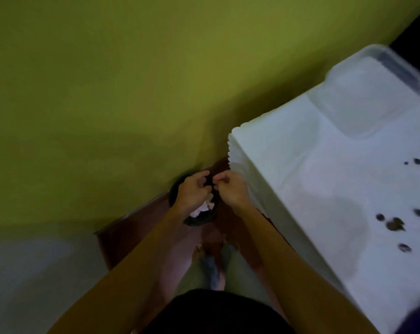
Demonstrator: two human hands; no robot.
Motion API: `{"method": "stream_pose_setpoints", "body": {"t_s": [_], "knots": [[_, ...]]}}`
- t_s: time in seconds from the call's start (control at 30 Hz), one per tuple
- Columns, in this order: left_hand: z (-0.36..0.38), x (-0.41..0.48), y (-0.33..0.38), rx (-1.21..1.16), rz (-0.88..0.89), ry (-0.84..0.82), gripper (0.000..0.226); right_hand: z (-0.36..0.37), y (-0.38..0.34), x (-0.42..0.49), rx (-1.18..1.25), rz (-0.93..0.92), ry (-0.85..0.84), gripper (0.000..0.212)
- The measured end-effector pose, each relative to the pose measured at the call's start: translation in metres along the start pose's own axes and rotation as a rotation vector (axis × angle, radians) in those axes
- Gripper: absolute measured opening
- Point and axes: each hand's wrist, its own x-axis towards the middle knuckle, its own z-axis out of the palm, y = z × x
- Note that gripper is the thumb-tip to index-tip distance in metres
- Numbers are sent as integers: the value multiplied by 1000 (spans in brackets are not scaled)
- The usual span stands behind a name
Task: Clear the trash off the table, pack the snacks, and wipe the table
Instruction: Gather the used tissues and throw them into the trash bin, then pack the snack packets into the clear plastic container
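Arms stretched forward and down from my body, both bare, drawing close together at the wrists over the floor (pixel 131 227). My left hand (pixel 194 189) hung above the black trash bin (pixel 199 220), knuckles up, with the fingers curled inward toward the other hand. My right hand (pixel 230 190) sat just beside it, also knuckles up and bunched into a loose fist, its fingertips nearly meeting those of the left. A dark bit showed between the two. The blur hid whether either hand pinched it or held nothing, so I cannot tell.

The bin stood on the floor against the olive-green wall (pixel 107 92), close to the near corner of the counter (pixel 288 165). It was upright, its round mouth facing up at me, so I had no long axis to read. Crumpled pale paper (pixel 203 208) lay inside it, partly under my left wrist.

The counter ran off to my right under a white cloth with a scalloped edge and faint damp-looking patches. Dark scraps (pixel 395 224) lay scattered on it, well apart from my hands. At the far end a clear plastic container (pixel 363 97) rested with its long side running along the counter, away from me.
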Motion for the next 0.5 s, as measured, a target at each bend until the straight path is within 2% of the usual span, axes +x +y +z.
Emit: {"method": "stream_pose_setpoints", "body": {"t_s": [0.17, 0.5], "knots": [[4, -15, 36, -11, 71, -24, 51, -29, -8, -30, 106, -3, 72, 16], [53, -39, 87, 89, 222, -231, 43, -96, 13, -79, 272, 77, 359, 19]]}}
